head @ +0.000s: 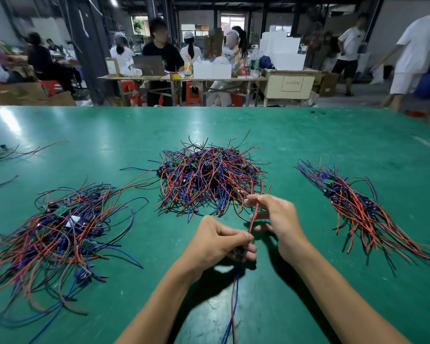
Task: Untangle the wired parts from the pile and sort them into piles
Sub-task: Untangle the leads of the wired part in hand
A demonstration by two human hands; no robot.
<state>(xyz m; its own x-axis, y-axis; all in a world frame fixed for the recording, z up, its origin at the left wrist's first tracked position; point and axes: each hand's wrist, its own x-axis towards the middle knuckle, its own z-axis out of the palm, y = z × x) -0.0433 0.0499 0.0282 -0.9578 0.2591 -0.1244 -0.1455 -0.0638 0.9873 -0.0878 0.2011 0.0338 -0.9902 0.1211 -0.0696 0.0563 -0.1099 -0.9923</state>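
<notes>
Wired parts: the tangled pile sits mid-table; everything is placed from it. Left of the tangled pile, a loose sorted heap. Toward the person from it, the left hand, fingers curled tight round a small dark component, blue and red leads hanging below. Next, the red wire runs up from that grip to the right hand, pinched narrowly between thumb and fingers, other fingers loosely spread. Right of the tangled pile, a neater combed bundle.

Judgement: hold the component firm, draw the wire slowly through the pinch to straighten it, and stop at any snag.
</notes>
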